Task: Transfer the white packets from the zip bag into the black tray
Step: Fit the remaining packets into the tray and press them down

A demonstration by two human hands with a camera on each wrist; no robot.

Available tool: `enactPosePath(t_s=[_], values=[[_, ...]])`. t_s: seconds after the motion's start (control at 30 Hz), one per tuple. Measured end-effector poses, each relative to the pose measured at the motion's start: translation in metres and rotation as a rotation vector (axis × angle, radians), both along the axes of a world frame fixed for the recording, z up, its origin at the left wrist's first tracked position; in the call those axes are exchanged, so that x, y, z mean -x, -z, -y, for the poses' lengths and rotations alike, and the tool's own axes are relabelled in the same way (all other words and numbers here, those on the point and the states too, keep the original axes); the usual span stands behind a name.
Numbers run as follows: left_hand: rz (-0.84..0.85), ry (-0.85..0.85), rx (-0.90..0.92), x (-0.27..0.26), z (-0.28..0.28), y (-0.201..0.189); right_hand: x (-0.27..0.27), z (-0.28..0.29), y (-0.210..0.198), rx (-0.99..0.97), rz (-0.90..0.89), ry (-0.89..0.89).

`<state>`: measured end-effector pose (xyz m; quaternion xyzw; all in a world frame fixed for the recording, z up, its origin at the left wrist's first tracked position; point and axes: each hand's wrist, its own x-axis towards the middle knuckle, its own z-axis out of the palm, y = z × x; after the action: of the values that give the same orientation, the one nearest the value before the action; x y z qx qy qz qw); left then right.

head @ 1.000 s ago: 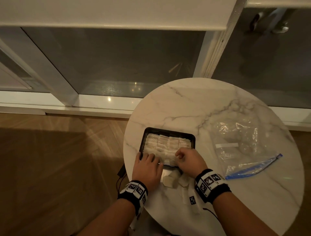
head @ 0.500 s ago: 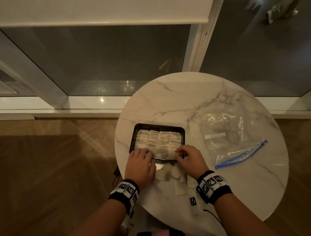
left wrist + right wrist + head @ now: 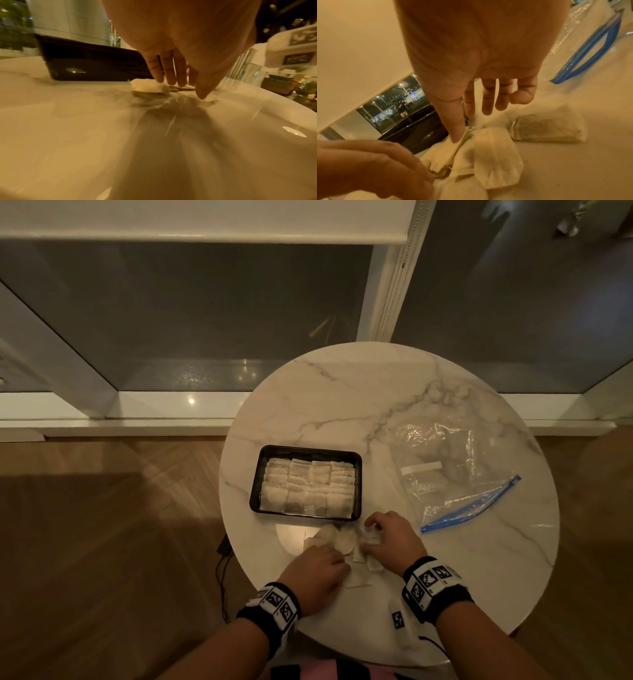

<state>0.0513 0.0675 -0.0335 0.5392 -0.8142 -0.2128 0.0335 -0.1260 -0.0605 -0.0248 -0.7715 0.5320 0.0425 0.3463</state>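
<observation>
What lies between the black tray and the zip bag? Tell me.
Nothing: in the head view, only bare marble table separates the black tray from the zip bag. The loose white packets lie nearer, under both hands.

Blk tray [image 3: 254, 491], white pkts [image 3: 308, 489], clear bag [image 3: 455, 474] w/ blue zip, grey-veined marble table [image 3: 342, 392].

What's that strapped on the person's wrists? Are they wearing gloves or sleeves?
No gloves or sleeves: both forearms are bare. The left hand and right hand each have a black wristband carrying white blocks printed with black-and-white square code markers.
</observation>
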Motion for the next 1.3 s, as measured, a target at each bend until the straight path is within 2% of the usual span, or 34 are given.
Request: enactPosePath(t_s=[0.13, 0.33, 0.6, 0.73, 0.9, 1.13, 1.3], values=[[0.135, 0.064, -0.127, 0.013, 0.003, 0.001, 0.008, -0.003, 0.006, -0.068, -0.091, -0.050], [0.202, 0.086, -0.078, 0.022, 0.002, 0.002, 0.026, -0.007, 0.014, -0.072, -0.101, 0.016], [0.217, -0.037, -0.098, 0.035, 0.007, -0.007, 0.044, 0.000, 0.013, -0.087, -0.113, 0.149], [0.244, -0.045, -0.119, 0.041, 0.012, -0.010, 0.043, 0.000, 0.016, -0.062, -0.104, 0.137], [0.319, 0.002, -0.157, 0.045, 0.016, -0.013, 0.033, -0.001, 0.017, -0.021, -0.107, 0.117], [0.323, 0.015, -0.188, 0.047, 0.012, -0.015, 0.023, 0.004, 0.018, -0.040, -0.113, 0.136], [0.406, 0.160, -0.178, 0.048, 0.012, -0.016, 0.023, 0.009, 0.017, -0.055, -0.073, 0.164]])
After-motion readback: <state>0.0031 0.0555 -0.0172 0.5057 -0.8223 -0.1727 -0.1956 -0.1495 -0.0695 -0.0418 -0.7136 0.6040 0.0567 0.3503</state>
